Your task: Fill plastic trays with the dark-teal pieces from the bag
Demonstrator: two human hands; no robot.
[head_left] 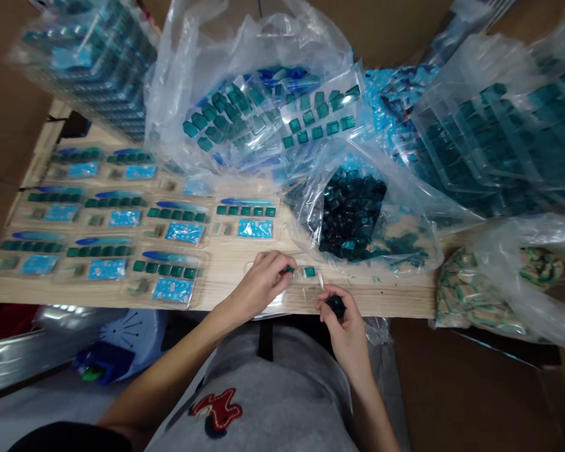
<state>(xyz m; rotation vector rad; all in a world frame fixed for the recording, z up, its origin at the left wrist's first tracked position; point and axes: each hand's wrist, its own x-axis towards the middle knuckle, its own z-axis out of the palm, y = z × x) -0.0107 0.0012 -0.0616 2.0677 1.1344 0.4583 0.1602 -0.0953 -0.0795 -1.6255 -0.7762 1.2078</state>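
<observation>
My left hand [266, 276] bends over a clear plastic tray [313, 290] at the table's front edge. Its fingertips are pinched on a small teal square piece [289, 269] in the tray's upper row. Another teal square [309, 272] sits in that row, just to the right. My right hand [351, 323] is beside the tray's right end, its fingers curled round a dark teal piece [336, 306]; whether it holds more than one is hidden. Behind it, an open clear bag [306, 220] contains many dark teal pieces [353, 210].
Filled trays [172, 270] with blue pens, teal squares and blue packets lie in rows at left. A tall tray stack [103, 69] stands behind them. Large plastic bags [254, 44] of trays fill the back; a bag of striped pieces [471, 295] is at right.
</observation>
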